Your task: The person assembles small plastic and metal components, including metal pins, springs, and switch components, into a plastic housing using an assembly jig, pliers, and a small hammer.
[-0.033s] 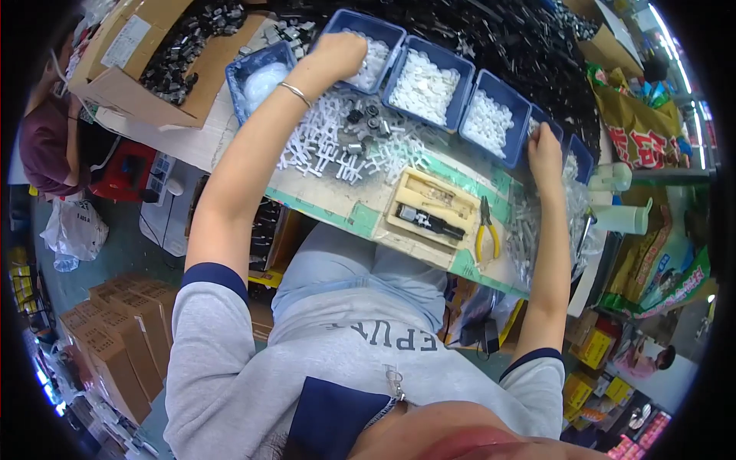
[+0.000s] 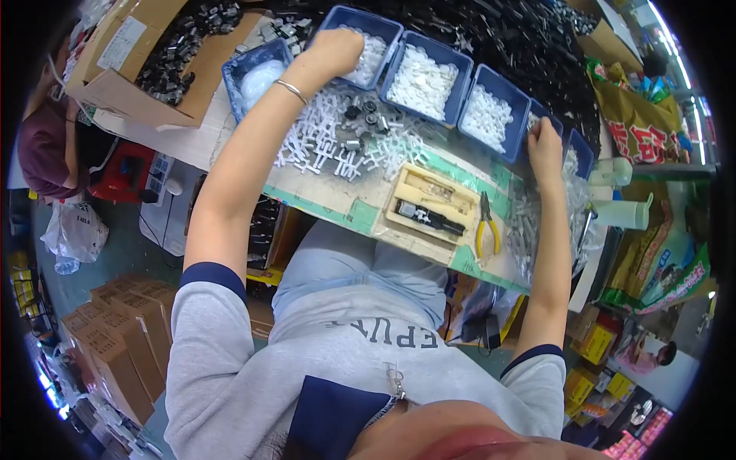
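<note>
Cluttered surface point(image 2: 322, 201) carries blue bins at 12 o'clock. Left hand point(image 2: 335, 52) reaches, curled, into a bin of white parts point(image 2: 369, 42); right hand point(image 2: 543, 144) grips a bin point(image 2: 576, 153) at 2 o'clock. Risk: forearm sweeping loose white pieces point(image 2: 318, 138) off.

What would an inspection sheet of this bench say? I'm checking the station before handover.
Surface: worktable, green-edged top, mostly covered.
Job's things: row of blue bins holding small white parts; white plastic pieces and a few dark metal parts spread in front.
Clutter: wooden tray with a dark tool, yellow-handled pliers, clear bags of parts, cardboard box of black parts.
Hands: left hand reaches into a bin, fingers hidden; right hand rests at a bin near the right end.
Cables: nothing seen on the table.
Surroundings: stacked cartons on the floor, another person at left.
</note>
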Action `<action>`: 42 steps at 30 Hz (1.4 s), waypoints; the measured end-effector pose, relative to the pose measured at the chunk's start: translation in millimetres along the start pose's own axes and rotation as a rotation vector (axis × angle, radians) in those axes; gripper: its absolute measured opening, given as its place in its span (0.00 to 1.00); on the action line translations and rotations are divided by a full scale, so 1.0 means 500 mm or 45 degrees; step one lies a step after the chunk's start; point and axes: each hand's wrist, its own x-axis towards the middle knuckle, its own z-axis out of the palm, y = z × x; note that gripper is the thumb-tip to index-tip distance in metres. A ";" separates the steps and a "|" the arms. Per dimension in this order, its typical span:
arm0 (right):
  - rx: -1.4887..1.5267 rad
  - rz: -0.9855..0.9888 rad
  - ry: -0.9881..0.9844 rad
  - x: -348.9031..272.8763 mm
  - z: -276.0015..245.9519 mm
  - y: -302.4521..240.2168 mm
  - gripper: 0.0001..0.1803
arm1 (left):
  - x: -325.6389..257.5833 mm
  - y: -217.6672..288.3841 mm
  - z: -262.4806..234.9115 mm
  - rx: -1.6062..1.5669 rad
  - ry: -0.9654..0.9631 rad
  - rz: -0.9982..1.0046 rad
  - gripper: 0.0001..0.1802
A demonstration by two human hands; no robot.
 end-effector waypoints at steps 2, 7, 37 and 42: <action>0.131 0.091 0.020 0.002 -0.017 -0.013 0.05 | 0.002 -0.003 0.001 -0.056 -0.042 -0.010 0.07; 0.512 0.273 0.085 -0.023 -0.064 -0.081 0.09 | 0.011 -0.017 0.010 0.060 -0.009 0.091 0.08; 1.405 0.019 0.247 -0.181 -0.069 -0.367 0.09 | -0.229 0.342 -0.063 -2.647 -0.053 -0.389 0.08; 1.023 -0.219 0.242 -0.187 -0.078 -0.363 0.11 | -0.249 0.365 -0.061 -2.518 0.050 -0.463 0.07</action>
